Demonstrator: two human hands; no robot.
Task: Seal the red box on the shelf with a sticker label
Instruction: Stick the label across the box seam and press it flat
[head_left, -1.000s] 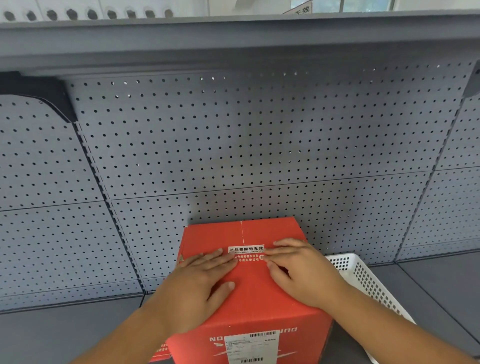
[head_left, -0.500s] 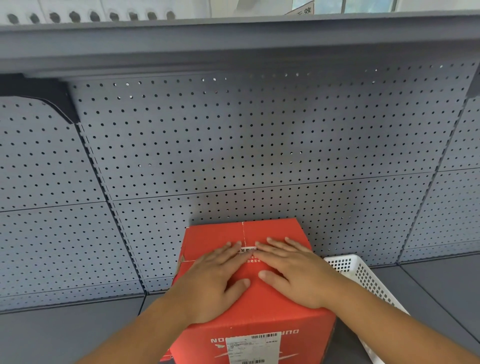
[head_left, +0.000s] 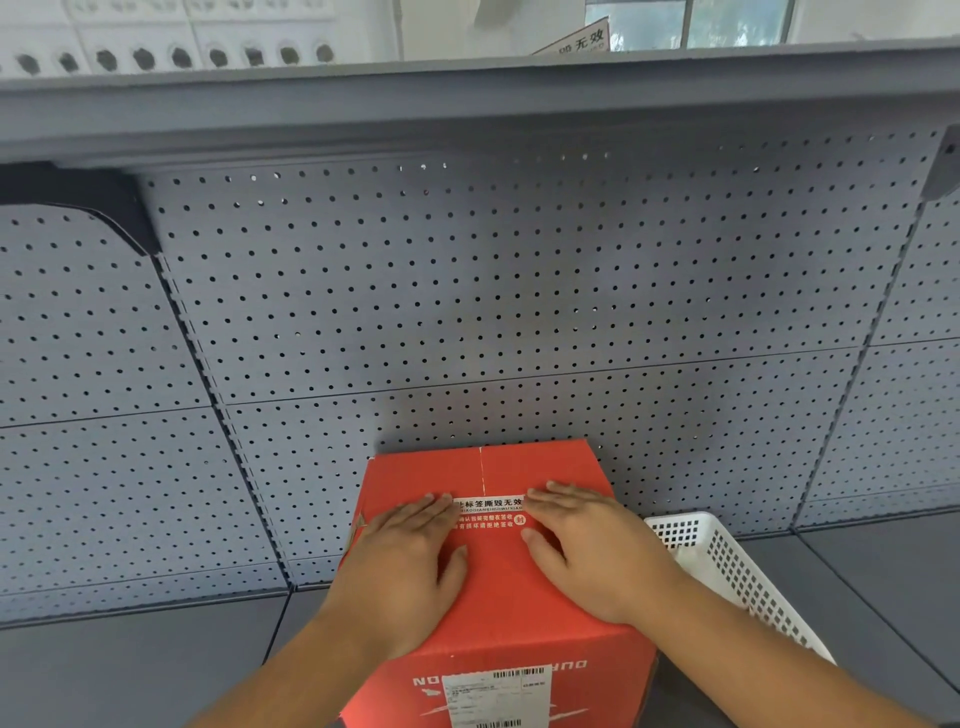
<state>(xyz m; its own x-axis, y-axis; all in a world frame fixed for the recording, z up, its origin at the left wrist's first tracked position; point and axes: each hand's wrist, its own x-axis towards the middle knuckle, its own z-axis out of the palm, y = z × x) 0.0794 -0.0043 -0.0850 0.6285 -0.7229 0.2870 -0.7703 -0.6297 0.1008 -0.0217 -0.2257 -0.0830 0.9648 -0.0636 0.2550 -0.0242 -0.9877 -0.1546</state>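
The red box (head_left: 519, 467) stands on the grey shelf against the pegboard, its top flaps closed. A white-and-red sticker label (head_left: 491, 512) with printed characters lies flat across the centre seam of the lid. My left hand (head_left: 400, 566) rests palm down on the lid left of the label, its fingertips at the label's left end. On the other side my right hand (head_left: 597, 551) lies flat too, fingertips touching the label's right end. Neither hand holds anything. A white shipping label (head_left: 493, 693) is on the box's front face.
A white perforated plastic basket (head_left: 737, 577) sits directly right of the box, under my right forearm. The grey pegboard back wall (head_left: 467, 312) rises behind. An upper shelf (head_left: 467, 104) overhangs at the top. Grey shelf surface (head_left: 130, 670) extends left and right.
Half a second ago my fingertips met over the label's middle. Both hands have slid outward along it, uncovering the printed text.
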